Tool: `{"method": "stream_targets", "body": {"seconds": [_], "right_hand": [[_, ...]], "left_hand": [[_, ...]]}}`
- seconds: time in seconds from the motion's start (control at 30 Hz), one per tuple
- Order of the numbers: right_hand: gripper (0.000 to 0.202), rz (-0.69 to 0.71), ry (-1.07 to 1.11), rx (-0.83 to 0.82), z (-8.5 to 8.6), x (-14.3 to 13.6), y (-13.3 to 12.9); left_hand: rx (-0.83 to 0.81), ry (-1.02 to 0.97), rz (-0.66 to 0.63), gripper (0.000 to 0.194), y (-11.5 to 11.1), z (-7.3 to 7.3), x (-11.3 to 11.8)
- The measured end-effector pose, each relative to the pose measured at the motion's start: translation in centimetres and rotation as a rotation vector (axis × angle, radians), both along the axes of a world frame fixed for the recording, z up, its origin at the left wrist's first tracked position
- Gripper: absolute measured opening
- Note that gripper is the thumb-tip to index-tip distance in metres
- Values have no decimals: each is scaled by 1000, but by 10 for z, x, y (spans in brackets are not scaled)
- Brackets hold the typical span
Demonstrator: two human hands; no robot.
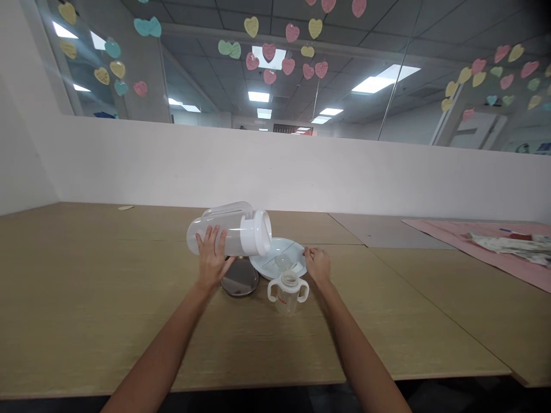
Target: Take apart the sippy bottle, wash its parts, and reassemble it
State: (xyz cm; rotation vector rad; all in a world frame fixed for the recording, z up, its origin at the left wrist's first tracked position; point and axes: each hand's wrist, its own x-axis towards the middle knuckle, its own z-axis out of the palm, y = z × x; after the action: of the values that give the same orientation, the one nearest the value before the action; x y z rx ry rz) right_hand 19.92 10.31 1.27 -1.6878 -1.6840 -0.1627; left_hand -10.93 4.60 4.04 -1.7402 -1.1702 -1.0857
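My left hand (210, 258) holds a clear plastic pitcher (230, 232) tipped on its side, its white lid end pointing right. The pitcher looks empty, and its handle faces up. Below it lies a round metal plate (240, 278). A pale divided plate (269, 269) sits just right of that, with a clear cap (283, 262) and a small white piece (297, 267) on it. In front stands an upright two-handled baby bottle (287, 298), its top uncovered. My right hand (317, 264) is closed at the divided plate's right rim; what its fingertips pinch is hidden.
The wooden table (129, 321) runs back to a white wall (215, 166) under a window with heart-shaped notes. A pink cloth (447, 241) with papers (503, 242) lies at the right. A small flat pale piece (126, 207) rests near the wall at the left.
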Motion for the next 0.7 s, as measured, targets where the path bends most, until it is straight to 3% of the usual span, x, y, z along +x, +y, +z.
{"method": "stream_targets", "body": {"seconds": [0.37, 0.7], "right_hand": [[41, -15, -13, -2, 2, -1, -2], [40, -18, -20, 0, 1, -1, -2]], "left_hand": [[-5, 35, -4, 70, 1, 0, 0], [32, -67, 82, 87, -1, 0, 3]]}}
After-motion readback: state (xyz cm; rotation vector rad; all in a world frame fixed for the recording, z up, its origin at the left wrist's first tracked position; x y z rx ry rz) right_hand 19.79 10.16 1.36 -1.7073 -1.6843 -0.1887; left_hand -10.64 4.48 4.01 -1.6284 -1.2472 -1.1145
